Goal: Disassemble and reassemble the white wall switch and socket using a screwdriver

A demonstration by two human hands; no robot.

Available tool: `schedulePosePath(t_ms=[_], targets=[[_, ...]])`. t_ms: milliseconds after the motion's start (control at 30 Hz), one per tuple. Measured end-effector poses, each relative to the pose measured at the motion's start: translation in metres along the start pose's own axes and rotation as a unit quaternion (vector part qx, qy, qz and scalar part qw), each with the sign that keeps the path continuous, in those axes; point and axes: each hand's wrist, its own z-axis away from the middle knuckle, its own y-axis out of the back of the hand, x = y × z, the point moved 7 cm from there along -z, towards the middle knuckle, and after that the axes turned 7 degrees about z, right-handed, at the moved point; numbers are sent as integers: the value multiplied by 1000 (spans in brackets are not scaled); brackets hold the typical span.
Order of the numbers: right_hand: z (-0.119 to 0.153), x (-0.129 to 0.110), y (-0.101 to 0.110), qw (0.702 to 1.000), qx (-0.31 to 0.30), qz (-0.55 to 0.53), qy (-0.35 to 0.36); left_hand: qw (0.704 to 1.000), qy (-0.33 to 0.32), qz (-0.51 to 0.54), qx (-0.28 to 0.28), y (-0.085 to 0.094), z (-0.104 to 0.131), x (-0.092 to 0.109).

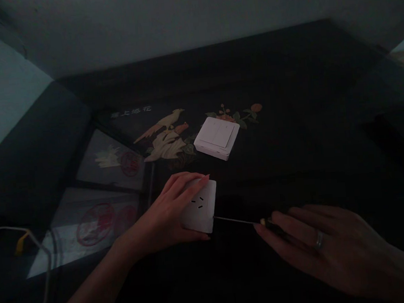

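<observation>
A white wall socket [204, 211] with slots in its face lies on the dark table, and my left hand [178, 204] is closed around its left part. From the right, my right hand [308, 241], with a ring on one finger, grips the handle of a screwdriver [232, 220]. The thin shaft points left, and its tip meets the socket's right edge. Beyond the socket rests a white switch [217, 135] with two rockers, which neither hand touches.
The dark glossy tabletop [275, 165] bears a picture of birds and flowers [168, 135] and reflects a window at left. A white cable [47, 273] with a yellow tag [20, 244] runs at the lower left. A pale wall [179, 19] stands behind.
</observation>
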Motion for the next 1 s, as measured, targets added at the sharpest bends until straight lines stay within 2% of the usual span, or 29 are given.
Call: schedulePosePath(t_ms=[167, 367, 567, 733, 900, 1000], targets=[[11, 2, -20, 994, -12, -64, -86, 999, -2, -37, 11, 0, -1, 5], [9, 1, -32, 976, -16, -147, -159, 998, 6, -63, 1, -2, -1, 6], [17, 6, -47, 927, -39, -297, -226, 1000, 6, -16, 18, 5, 3, 7], [21, 7, -49, 914, -41, -324, -239, 999, 17, 30, 22, 6, 6, 7], [10, 0, -42, 916, -22, -351, -192, 999, 0, 51, -11, -7, 5, 20], [12, 1, -41, 906, -20, -373, -198, 997, 7, 74, -18, -9, 5, 23]])
